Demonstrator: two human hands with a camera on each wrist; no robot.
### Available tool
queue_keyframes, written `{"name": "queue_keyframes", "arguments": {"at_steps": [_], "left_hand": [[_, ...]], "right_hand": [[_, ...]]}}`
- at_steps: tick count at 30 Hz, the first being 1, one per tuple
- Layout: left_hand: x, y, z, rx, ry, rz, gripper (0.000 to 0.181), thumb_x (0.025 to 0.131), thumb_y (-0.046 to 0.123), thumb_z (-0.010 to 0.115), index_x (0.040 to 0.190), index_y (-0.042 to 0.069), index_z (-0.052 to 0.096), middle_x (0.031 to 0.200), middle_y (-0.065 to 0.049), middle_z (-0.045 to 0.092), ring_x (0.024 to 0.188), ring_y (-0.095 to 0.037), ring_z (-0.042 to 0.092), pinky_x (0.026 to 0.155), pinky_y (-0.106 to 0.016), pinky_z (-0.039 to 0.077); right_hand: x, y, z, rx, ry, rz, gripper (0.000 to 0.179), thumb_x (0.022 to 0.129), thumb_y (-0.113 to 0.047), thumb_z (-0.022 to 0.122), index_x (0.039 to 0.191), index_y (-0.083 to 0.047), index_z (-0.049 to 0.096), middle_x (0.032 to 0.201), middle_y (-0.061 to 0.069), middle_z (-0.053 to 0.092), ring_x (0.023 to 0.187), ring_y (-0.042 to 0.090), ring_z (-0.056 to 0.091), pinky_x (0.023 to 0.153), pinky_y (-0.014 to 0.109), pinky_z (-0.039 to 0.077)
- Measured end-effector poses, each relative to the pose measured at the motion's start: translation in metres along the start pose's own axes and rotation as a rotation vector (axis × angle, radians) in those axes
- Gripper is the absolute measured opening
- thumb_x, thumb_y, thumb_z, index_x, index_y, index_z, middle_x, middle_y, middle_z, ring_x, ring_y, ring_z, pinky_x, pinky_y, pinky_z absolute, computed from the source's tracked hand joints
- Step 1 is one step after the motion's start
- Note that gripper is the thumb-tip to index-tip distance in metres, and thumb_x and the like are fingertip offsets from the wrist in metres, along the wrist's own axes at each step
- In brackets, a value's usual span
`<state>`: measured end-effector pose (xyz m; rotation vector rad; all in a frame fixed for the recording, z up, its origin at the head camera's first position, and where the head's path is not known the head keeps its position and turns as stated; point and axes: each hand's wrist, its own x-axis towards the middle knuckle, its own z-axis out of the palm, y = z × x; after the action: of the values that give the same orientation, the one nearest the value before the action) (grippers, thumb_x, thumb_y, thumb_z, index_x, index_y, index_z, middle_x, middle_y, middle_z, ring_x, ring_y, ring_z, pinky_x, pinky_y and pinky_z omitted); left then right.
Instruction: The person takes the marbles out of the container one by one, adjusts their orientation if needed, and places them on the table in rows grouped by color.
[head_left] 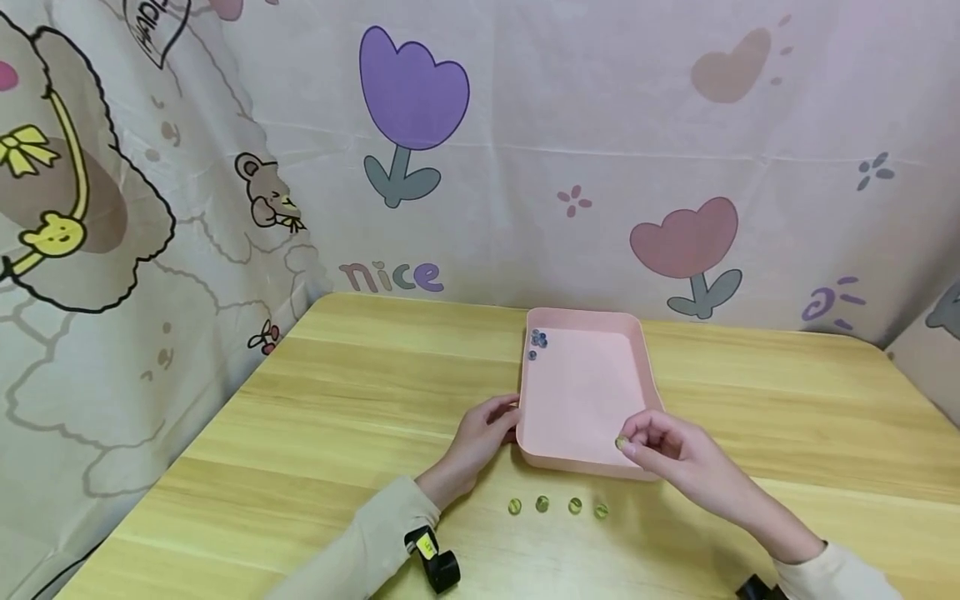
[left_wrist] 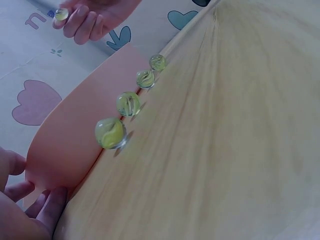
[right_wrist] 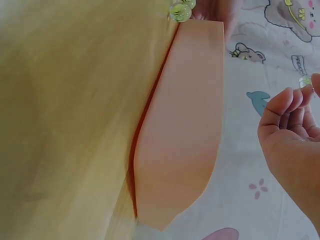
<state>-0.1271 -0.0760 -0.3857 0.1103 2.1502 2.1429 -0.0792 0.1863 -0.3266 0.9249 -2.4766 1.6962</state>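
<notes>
My right hand point(head_left: 686, 458) pinches a yellow-green glass marble point(head_left: 621, 442) between thumb and fingertips, over the near right part of a pink tray point(head_left: 585, 392). In the right wrist view that marble point(right_wrist: 305, 81) shows partly behind the fingers. My left hand point(head_left: 476, 442) touches the tray's left side close to its near corner, its fingers point(left_wrist: 52, 210) lying against the outer wall. Several yellow-green marbles with swirls, among them a nearest marble point(left_wrist: 110, 133), sit in a row on the table before the tray. Inside the tray's far left corner lie several small blue marbles point(head_left: 539, 339).
The wooden table point(head_left: 360, 383) reaches back to a printed cloth point(head_left: 525, 100) hanging behind it. A black wrist camera point(head_left: 435, 562) is strapped on the left sleeve, and another point(head_left: 757, 588) shows at the right cuff.
</notes>
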Motion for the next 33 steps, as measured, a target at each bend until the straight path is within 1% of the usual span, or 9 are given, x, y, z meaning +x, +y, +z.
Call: {"name": "queue_keyframes", "arguments": {"at_steps": [5, 9, 12, 18, 22, 25, 29, 33], "left_hand": [[0.001, -0.001, 0.0, -0.004, -0.005, -0.01, 0.038, 0.097, 0.007, 0.056, 0.13, -0.011, 0.052, 0.111, -0.018, 0.061, 0.095, -0.023, 0.062, 0.083, -0.033, 0.056], [0.001, -0.002, 0.001, -0.001, 0.001, -0.026, 0.036, 0.097, 0.007, 0.056, 0.129, -0.008, 0.054, 0.107, -0.015, 0.061, 0.093, -0.02, 0.061, 0.082, -0.031, 0.055], [0.001, -0.002, 0.001, -0.002, 0.0, -0.024, 0.035, 0.097, 0.008, 0.057, 0.128, -0.007, 0.056, 0.106, -0.013, 0.061, 0.092, -0.019, 0.061, 0.083, -0.03, 0.055], [0.0, 0.001, -0.001, -0.002, -0.005, -0.014, 0.035, 0.097, 0.008, 0.056, 0.129, -0.008, 0.055, 0.107, -0.015, 0.061, 0.093, -0.02, 0.061, 0.083, -0.031, 0.055], [0.0, 0.0, 0.0, 0.011, 0.0, -0.028, 0.035, 0.097, 0.008, 0.056, 0.129, -0.007, 0.055, 0.107, -0.014, 0.061, 0.093, -0.02, 0.061, 0.083, -0.03, 0.055], [0.002, 0.0, -0.001, 0.009, 0.006, -0.03, 0.035, 0.097, 0.008, 0.056, 0.13, -0.006, 0.055, 0.107, -0.014, 0.061, 0.092, -0.019, 0.062, 0.083, -0.03, 0.055], [0.003, 0.0, -0.002, -0.003, 0.005, -0.027, 0.036, 0.097, 0.007, 0.055, 0.13, -0.007, 0.054, 0.106, -0.014, 0.061, 0.091, -0.019, 0.062, 0.083, -0.03, 0.055], [0.002, 0.0, 0.0, -0.004, -0.008, -0.025, 0.036, 0.097, 0.007, 0.055, 0.13, -0.008, 0.054, 0.108, -0.015, 0.061, 0.093, -0.02, 0.062, 0.084, -0.03, 0.055]], "right_hand": [[-0.001, -0.002, -0.002, -0.009, -0.025, 0.004, 0.011, 0.093, 0.001, 0.059, 0.098, -0.009, 0.06, 0.079, -0.001, 0.056, 0.069, 0.011, 0.054, 0.056, 0.026, 0.047], [-0.003, 0.0, -0.001, -0.009, -0.051, -0.006, 0.013, 0.093, 0.001, 0.059, 0.098, -0.011, 0.06, 0.081, -0.001, 0.056, 0.069, 0.011, 0.054, 0.056, 0.026, 0.047], [-0.004, 0.001, -0.002, -0.023, -0.056, -0.013, 0.014, 0.093, 0.001, 0.059, 0.098, -0.012, 0.06, 0.081, -0.002, 0.056, 0.069, 0.012, 0.054, 0.056, 0.026, 0.047], [-0.011, 0.008, -0.005, -0.044, -0.075, -0.035, 0.017, 0.092, 0.004, 0.06, 0.097, -0.012, 0.06, 0.079, -0.003, 0.055, 0.069, 0.01, 0.053, 0.054, 0.028, 0.045], [-0.019, 0.012, -0.01, -0.06, -0.067, -0.023, 0.018, 0.092, 0.005, 0.059, 0.098, -0.012, 0.06, 0.079, -0.003, 0.055, 0.069, 0.011, 0.053, 0.054, 0.028, 0.044], [-0.018, 0.012, -0.014, -0.075, -0.054, -0.018, 0.018, 0.092, 0.004, 0.059, 0.097, -0.013, 0.061, 0.079, -0.003, 0.056, 0.068, 0.011, 0.053, 0.054, 0.028, 0.044], [-0.017, 0.012, -0.015, -0.047, -0.093, -0.022, 0.018, 0.092, 0.004, 0.059, 0.098, -0.012, 0.06, 0.078, -0.001, 0.056, 0.068, 0.011, 0.053, 0.053, 0.029, 0.044], [-0.02, 0.015, -0.014, -0.039, -0.114, -0.01, 0.017, 0.093, 0.004, 0.058, 0.099, -0.012, 0.06, 0.08, -0.001, 0.055, 0.07, 0.011, 0.053, 0.054, 0.028, 0.044]]}}
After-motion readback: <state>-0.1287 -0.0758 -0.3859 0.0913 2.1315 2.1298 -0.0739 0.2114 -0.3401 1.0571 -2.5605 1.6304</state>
